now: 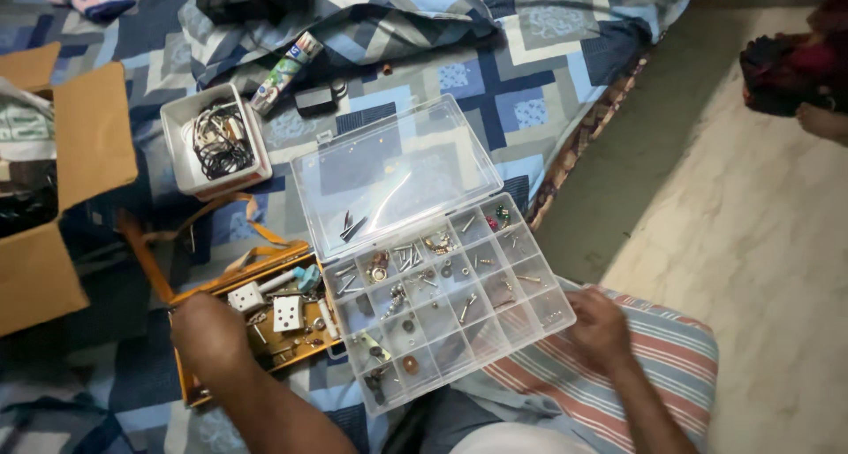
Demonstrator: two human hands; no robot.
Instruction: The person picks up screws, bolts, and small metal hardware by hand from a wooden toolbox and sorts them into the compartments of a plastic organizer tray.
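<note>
A clear plastic organiser box with many small compartments lies open on a patterned bedspread, its lid folded back. Screws, washers and small metal parts fill the compartments. My right hand rests at the box's right front corner, touching its edge. My left hand reaches into an orange-brown tray beside the box, among white plugs, screws and small parts. Whether its fingers grip anything is hidden by the back of the hand.
A white tub of tangled cables sits behind the tray. An open cardboard box stands at left. A tube and a dark gadget lie further back. Tiled floor runs along the right, with another person's foot.
</note>
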